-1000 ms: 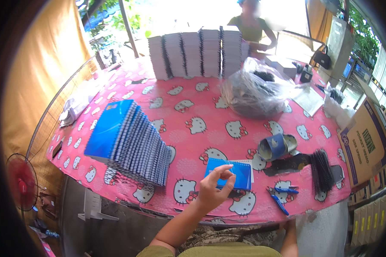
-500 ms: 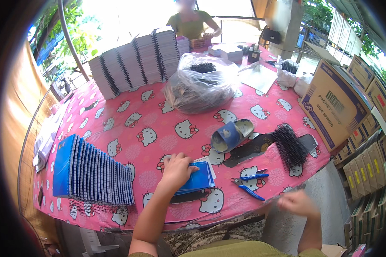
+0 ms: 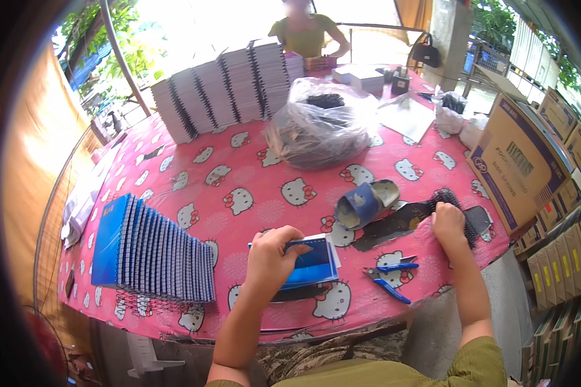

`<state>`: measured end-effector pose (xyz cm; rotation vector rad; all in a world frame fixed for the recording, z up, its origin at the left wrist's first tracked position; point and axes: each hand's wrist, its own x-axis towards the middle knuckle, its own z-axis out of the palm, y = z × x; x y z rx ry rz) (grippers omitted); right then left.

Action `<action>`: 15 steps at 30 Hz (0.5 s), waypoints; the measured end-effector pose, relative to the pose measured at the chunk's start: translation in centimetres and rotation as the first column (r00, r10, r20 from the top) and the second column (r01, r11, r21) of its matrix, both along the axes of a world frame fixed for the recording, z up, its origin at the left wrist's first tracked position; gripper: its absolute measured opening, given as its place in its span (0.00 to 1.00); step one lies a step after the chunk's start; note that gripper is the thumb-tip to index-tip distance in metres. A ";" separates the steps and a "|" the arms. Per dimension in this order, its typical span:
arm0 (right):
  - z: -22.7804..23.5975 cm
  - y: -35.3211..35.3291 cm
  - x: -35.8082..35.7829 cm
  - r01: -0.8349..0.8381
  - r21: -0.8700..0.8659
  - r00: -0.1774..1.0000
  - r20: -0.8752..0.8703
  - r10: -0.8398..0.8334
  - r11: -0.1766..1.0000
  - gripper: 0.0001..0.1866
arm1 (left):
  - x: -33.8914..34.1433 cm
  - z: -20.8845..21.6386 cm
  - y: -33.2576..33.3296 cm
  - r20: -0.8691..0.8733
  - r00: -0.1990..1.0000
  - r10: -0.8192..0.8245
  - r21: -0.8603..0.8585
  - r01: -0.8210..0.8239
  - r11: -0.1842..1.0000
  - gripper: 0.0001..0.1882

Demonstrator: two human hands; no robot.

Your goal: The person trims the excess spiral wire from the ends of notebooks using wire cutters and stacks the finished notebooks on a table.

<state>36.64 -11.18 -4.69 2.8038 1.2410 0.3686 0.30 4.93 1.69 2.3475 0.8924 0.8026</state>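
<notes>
My left hand grips a small unbound notebook with a blue cover, its thumb on the top edge, tilted up from the table; white sheets show behind the cover. Its edge has a row of punched holes. To the right, my right hand is closed at the pile of black binding coils; its fingertips are partly hidden. Between the hands lie blue-handled cutting pliers, jaws apart. Beyond them sits a worn blue roll of tape or tube on its side.
A tall stack of blue coil-bound notebooks stands at left. Thick white bound stacks and a plastic bag of black coils are farther back. A cardboard box stands at the right edge. Another person sits across the pink table.
My right hand has moved from the front edge of the table forward to the black coils. My left hand has tilted the notebook up. The whole view has shifted slightly.
</notes>
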 end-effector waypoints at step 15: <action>6.4 2.1 -9.5 -0.435 0.596 0.708 -0.237 0.665 0.675 0.12 | -1.0 -2.8 -1.5 0.154 0.987 -0.044 0.181 0.016 0.983 0.08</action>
